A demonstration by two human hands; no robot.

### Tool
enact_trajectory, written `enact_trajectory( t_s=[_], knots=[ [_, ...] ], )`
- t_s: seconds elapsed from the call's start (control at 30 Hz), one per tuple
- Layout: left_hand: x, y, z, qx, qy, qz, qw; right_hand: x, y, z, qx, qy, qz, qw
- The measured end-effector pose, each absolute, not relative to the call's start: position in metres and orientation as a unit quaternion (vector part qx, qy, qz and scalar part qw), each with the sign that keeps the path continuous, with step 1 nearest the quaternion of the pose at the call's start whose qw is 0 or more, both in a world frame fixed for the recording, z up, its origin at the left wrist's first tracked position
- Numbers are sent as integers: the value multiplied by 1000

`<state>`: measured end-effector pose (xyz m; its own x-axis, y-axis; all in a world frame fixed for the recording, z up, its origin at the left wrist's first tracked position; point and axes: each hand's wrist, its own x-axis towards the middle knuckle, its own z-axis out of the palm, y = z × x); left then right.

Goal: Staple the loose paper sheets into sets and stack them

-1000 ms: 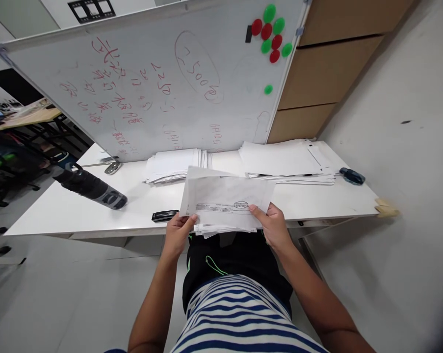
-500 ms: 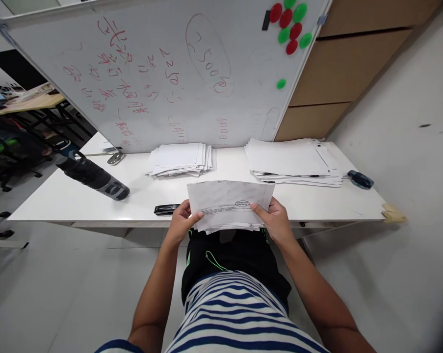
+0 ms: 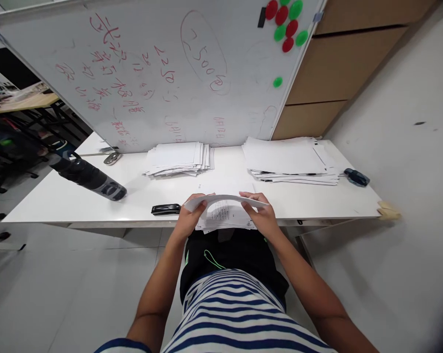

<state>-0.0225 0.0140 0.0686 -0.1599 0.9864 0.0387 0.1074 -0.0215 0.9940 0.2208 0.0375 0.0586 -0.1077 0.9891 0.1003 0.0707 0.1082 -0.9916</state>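
Observation:
Between my two hands a few sheets of paper (image 3: 224,197) stand nearly on edge, bowed in an arch. My left hand (image 3: 192,215) pinches their left end, thumb on the near side. At the right end, my right hand (image 3: 260,211) grips them the same way, with its fingers behind. Beneath the arch, more printed papers (image 3: 221,215) lie at the table's front edge, partly covered by the held sheets. A black stapler (image 3: 166,210) lies just left of my left hand.
A paper stack (image 3: 177,157) and a wider stack (image 3: 283,157) lie at the back, before a whiteboard (image 3: 133,73). A dark bottle (image 3: 92,180) stands left on the white table (image 3: 59,196). A dark blue object (image 3: 356,177) sits far right; cardboard boxes (image 3: 339,73) rise behind.
The held sheets have tipped from facing me to nearly edge-on and bent into an arch. Both hands have drawn slightly closer together, and papers underneath now show.

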Motion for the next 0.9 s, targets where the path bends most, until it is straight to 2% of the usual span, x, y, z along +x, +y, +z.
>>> enact_trajectory(
  t_s=[0.17, 0.27, 0.47, 0.7, 0.9],
  knots=[
    [-19, 17, 50, 443, 554, 524, 472, 216, 43, 27, -536, -534, 446, 477],
    [-17, 13, 45, 458, 559, 520, 455, 213, 41, 18, -533, -539, 435, 486],
    [-8, 3, 40, 532, 614, 442, 380, 211, 34, 15, -546, -542, 418, 483],
    [-9, -10, 52, 581, 612, 404, 354, 218, 31, 12, -558, -586, 367, 459],
    [-16, -21, 58, 509, 622, 468, 366, 221, 19, 24, -578, -623, 342, 401]
  ],
)
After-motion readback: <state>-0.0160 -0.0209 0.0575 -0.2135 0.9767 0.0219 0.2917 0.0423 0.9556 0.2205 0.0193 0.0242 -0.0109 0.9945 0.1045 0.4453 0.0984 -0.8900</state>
